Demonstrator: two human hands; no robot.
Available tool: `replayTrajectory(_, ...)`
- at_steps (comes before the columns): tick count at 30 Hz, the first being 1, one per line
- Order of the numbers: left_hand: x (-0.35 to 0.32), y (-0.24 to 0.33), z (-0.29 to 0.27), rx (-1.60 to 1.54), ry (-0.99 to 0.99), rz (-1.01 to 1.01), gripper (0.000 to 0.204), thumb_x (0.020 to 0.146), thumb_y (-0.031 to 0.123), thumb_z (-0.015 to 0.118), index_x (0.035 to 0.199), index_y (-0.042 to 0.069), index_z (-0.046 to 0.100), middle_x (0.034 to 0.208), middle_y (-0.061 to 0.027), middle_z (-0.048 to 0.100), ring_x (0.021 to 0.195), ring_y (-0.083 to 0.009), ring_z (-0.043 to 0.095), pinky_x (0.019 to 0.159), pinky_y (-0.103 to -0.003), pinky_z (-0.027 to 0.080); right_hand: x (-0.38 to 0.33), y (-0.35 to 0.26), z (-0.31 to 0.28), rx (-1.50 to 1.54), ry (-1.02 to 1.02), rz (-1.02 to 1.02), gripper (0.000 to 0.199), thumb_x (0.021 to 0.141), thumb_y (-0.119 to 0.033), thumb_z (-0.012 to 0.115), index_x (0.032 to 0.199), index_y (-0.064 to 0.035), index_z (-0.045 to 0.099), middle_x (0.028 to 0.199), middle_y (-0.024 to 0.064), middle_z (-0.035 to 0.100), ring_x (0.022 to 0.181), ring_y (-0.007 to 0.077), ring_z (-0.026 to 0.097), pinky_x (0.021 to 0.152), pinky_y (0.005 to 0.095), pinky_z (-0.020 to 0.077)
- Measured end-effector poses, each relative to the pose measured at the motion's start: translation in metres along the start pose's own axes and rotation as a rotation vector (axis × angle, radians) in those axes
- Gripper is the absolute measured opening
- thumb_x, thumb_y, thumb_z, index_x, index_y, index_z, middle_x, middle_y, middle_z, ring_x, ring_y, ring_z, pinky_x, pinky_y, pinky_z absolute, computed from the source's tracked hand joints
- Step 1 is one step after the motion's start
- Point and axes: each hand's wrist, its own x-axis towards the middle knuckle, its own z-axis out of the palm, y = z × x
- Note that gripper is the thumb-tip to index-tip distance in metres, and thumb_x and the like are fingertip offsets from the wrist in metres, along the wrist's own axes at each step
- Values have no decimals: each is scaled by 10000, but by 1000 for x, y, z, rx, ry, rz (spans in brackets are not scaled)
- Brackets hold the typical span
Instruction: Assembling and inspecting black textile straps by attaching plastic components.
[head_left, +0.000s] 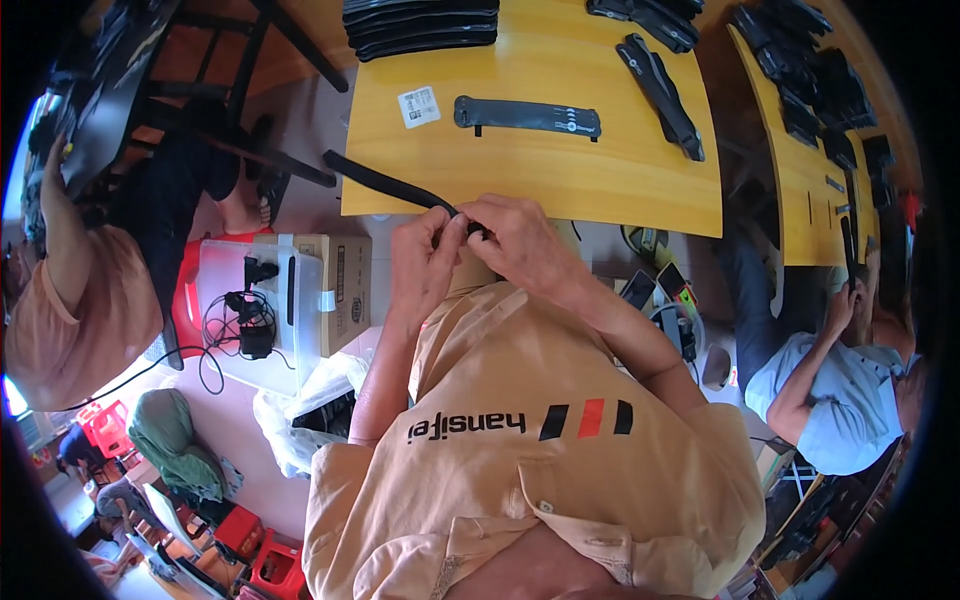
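My left hand (424, 255) and my right hand (516, 243) meet at the near edge of the yellow table, fingers pinched together. Between them they grip one end of a narrow black strap (385, 182); its free end reaches out to the left over the table corner. My fingers hide the gripped end. Beyond my hands a wider flat black band (520, 116) with white print lies across the tabletop (600, 185). To its left is a white printed label sheet (419, 107).
A stack of black bands (420, 28) sits at the far left of the table, with more bands (660, 97) at the right. Left of me stand a clear plastic bin (305, 330) and a cardboard box (347, 285). Co-workers sit on both sides; another yellow table (790, 190) is at right.
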Motion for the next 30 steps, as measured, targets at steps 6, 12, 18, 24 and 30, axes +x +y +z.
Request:
replayTrajectory(6, -2, 3, -1, -19, -16, 24, 284, 859, 172, 546, 649, -16, 517, 508, -41, 489, 450, -83, 444, 413, -236, 334, 2, 5, 0, 195, 32, 161, 171, 689, 1, 518, 834, 43, 598, 756, 200, 597, 656, 314, 594, 611, 341, 485)
replayTrajectory(12, -2, 4, -2, -407, -41, -143, 302, 873, 242, 546, 629, 65, 525, 501, 24, 460, 427, -27, 395, 382, -170, 288, 0, 15, -14, 494, -99, 224, 279, 777, 107, 413, 993, 84, 588, 778, 93, 626, 729, 144, 623, 648, 228, 502)
replayTrajectory(18, -1, 7, -2, -431, -59, -164, 308, 874, 249, 541, 624, 68, 533, 497, 21, 458, 413, -20, 386, 373, -163, 277, 6, 24, -15, 831, -192, 404, 264, 760, 77, 465, 985, 94, 602, 827, 98, 647, 725, 108, 608, 665, 210, 496)
replayTrajectory(24, -2, 8, -3, -402, -79, -113, 317, 876, 233, 534, 612, 58, 524, 498, 15, 459, 414, -24, 389, 370, -168, 279, 7, 31, -19, 1004, -229, 456, 260, 756, 87, 486, 987, 98, 604, 871, 141, 641, 764, 148, 632, 684, 228, 528)
replayTrajectory(30, -2, 10, -2, -329, -68, -60, 328, 878, 230, 529, 607, 47, 508, 496, 11, 454, 423, -32, 399, 372, -178, 286, 3, 23, -15, 1050, -159, 485, 199, 798, -20, 583, 978, 54, 624, 868, 124, 648, 748, 158, 640, 652, 238, 538)
